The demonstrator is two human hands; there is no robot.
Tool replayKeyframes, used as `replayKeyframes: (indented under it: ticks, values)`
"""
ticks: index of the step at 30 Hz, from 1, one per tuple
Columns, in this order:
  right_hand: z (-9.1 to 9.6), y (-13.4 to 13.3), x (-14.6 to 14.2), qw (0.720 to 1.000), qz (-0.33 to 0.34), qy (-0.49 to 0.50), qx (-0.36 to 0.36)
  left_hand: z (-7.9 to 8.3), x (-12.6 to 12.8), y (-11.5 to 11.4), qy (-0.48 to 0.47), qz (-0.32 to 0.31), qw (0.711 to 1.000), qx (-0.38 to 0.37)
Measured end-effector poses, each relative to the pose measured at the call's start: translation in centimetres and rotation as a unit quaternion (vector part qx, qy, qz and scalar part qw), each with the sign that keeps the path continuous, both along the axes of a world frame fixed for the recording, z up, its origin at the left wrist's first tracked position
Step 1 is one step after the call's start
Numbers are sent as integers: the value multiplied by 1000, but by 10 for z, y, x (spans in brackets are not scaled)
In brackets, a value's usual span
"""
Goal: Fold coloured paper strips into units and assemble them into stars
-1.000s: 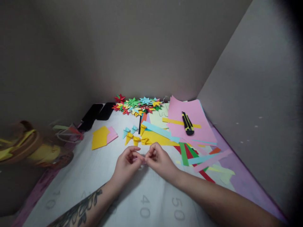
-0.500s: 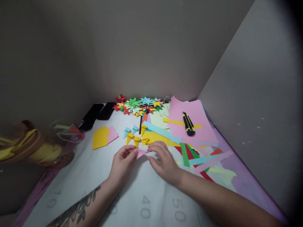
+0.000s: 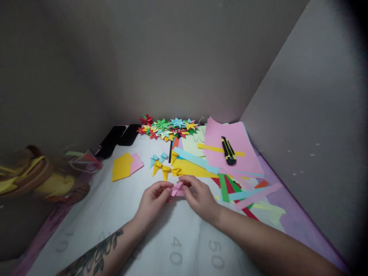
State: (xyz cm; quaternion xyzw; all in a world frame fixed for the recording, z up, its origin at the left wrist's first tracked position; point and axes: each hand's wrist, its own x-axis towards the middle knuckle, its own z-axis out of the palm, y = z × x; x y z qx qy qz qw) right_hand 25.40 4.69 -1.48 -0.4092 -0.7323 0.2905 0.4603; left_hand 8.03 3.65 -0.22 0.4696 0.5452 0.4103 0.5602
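Note:
Between my two hands is a small folded piece of pink paper [image 3: 177, 189], with creased flaps showing. My left hand [image 3: 155, 197] pinches its left edge between thumb and fingers. On the other side, my right hand [image 3: 199, 195] grips the right edge, thumb in front and fingers behind. Just beyond my fingertips lie several small folded yellow paper pieces [image 3: 166, 172] and two folded light blue pieces [image 3: 154, 161]. Part of the pink paper is hidden by my fingers.
Folded paper stars [image 3: 162, 124] are heaped at the back. A box cutter [image 3: 229, 150] rests on pink sheets [image 3: 247, 140]. Coloured paper strips [image 3: 244, 193] spread to the right. Yellow squares [image 3: 121, 167] and black phones [image 3: 129, 135] lie left, near a blurred yellow-brown object [image 3: 57, 185].
My right hand has closed onto the pink paper's right side. The paper has shifted slightly right and now shows open flaps instead of a plain triangle.

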Motion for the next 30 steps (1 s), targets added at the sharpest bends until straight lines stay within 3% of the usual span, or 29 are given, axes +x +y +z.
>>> replayKeyframes:
  ticks: [10,17,19,24,27,30]
  values:
    - [10,6,-2,997,23,16,-71,7,-1,-1,75,-60,994,56]
    - [10,8,0,984,17,62,-166,8,-2,-1,132,-80,987,41]
    - [6,10,1,965,24,130,-228,8,-2,-1,123,-63,990,25]
    - [2,15,-2,868,33,305,-390,9,-3,1,107,-16,994,23]
    - [6,13,-6,836,93,319,-437,8,-3,1,105,2,994,23]
    - [8,10,-9,825,111,308,-461,7,-2,2,95,13,995,19]
